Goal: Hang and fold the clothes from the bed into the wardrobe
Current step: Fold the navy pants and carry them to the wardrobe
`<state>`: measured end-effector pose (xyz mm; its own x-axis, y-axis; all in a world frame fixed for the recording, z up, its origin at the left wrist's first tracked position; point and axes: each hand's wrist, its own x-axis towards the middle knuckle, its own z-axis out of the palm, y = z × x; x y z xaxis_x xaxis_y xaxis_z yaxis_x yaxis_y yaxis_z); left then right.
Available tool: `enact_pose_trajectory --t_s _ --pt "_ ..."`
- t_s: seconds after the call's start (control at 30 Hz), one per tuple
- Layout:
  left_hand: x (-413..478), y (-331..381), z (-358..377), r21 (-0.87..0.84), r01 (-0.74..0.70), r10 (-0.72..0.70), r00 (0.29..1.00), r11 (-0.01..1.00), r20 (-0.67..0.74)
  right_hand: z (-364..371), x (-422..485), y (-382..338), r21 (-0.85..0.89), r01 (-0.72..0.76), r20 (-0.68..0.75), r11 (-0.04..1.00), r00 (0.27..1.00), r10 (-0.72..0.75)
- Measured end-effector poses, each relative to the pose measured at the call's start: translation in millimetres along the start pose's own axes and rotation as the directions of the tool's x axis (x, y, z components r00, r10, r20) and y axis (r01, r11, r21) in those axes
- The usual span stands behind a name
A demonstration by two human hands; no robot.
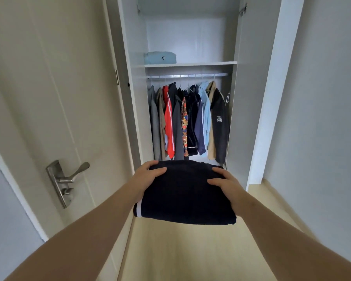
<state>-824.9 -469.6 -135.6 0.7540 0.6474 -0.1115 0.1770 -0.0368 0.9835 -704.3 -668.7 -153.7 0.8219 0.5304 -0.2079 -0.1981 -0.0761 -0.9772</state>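
Observation:
A folded dark navy garment (182, 193) with a white stripe at its near left corner is held level in front of the open wardrobe (251, 98). My left hand (148, 175) grips its left edge, thumb on top. My right hand (225, 183) grips its right edge, thumb and a finger on top. Ahead, a rail (186, 75) carries several hanging jackets and shirts (190, 122). On the shelf (190, 63) above the rail, a folded light blue garment (160, 57) lies at the left.
A white room door (49, 98) with a metal lever handle (69, 179) stands at the left, next to the wardrobe's open left door. A white wall (322, 98) bounds the right. Pale wooden floor (190, 250) lies below my arms.

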Motion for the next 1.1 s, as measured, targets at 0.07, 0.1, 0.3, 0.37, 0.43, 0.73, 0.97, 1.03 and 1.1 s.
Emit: enact_pose_trajectory --t_s 0.07,0.1,0.3,0.37,0.43,0.73,0.97,1.03,1.1 --pt "37.1 10.4 13.6 0.005 -0.002 0.002 1.0 1.0 -0.014 -8.1 40.2 -12.7 -0.005 -0.011 0.012 1.0 1.0 0.011" --pt "51.2 14.7 18.4 0.005 -0.004 0.004 1.0 1.0 -0.016 -11.3 54.9 -18.2 -0.01 -0.01 0.016 1.0 1.0 0.01" --pt "149.4 46.2 46.9 0.0 -0.026 0.026 1.0 1.0 -0.006 -27.9 154.9 -52.0 0.005 0.006 0.03 1.0 1.0 -0.006" --pt "182.6 53.4 53.9 0.008 -0.038 0.038 0.999 0.999 -0.006 -31.1 182.4 -60.6 0.016 0.001 0.034 1.0 0.999 -0.002" --pt "216.7 58.2 61.5 -0.001 -0.052 0.052 0.999 0.999 -0.006 -36.0 211.0 -68.1 0.024 0.014 0.016 1.0 1.0 -0.015" --pt "397.0 76.8 76.3 -0.113 -0.077 0.085 0.994 0.991 0.063 -29.7 371.9 -111.2 0.038 0.072 -0.047 0.997 0.996 -0.07" --pt "550.2 130.5 58.0 -0.13 -0.114 0.123 0.991 0.985 0.058 3.3 515.3 -180.0 0.078 0.121 -0.043 0.99 0.992 -0.118" --pt "576.5 144.8 54.8 -0.136 -0.126 0.135 0.989 0.983 0.06 8.6 540.1 -195.2 0.091 0.14 -0.043 0.986 0.99 -0.137" --pt "611.9 159.6 52.9 -0.143 -0.146 0.155 0.986 0.979 0.057 13.4 573.3 -214.8 0.111 0.178 -0.049 0.978 0.984 -0.174"
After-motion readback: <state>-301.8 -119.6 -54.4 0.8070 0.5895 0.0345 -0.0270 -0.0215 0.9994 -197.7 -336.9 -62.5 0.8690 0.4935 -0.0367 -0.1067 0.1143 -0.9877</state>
